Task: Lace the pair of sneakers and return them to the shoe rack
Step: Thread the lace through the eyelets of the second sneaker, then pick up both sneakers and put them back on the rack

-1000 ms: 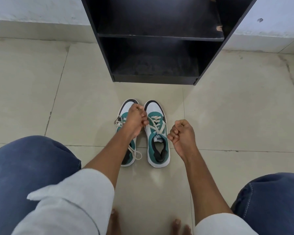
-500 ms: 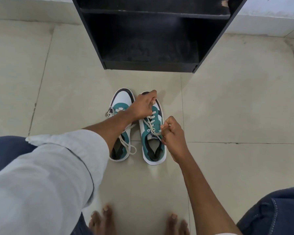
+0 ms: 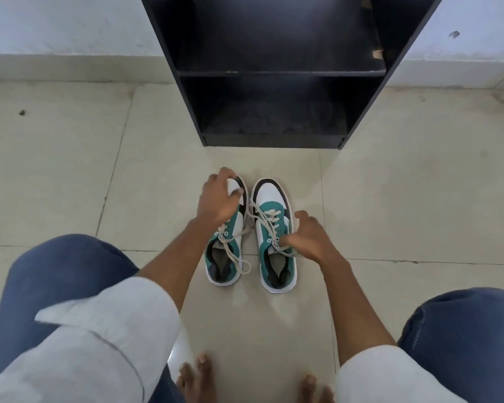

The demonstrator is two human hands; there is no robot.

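Two white, teal and black sneakers stand side by side on the floor tiles, toes toward the shoe rack (image 3: 274,140). Loose cream laces trail across the left sneaker (image 3: 222,269), and one strand crosses to the right sneaker (image 3: 269,196), which is laced up to the tongue. My left hand (image 3: 218,199) wraps over the left sneaker's toe, fingers down its left side and thumb on top. My right hand (image 3: 306,237) hovers at the right sneaker's right side, fingers spread, thumb touching the laces by the tongue.
The black shoe rack stands against the pale wall with two dark shelves showing nothing on them. My knees in blue jeans (image 3: 61,274) flank the shoes, and my bare toes (image 3: 198,376) sit just behind them. Beige floor tiles lie all around.
My left hand has shifted from the right sneaker's toe to the left sneaker's toe. My right hand has let go of the lace and spread its fingers. The view has tilted up.
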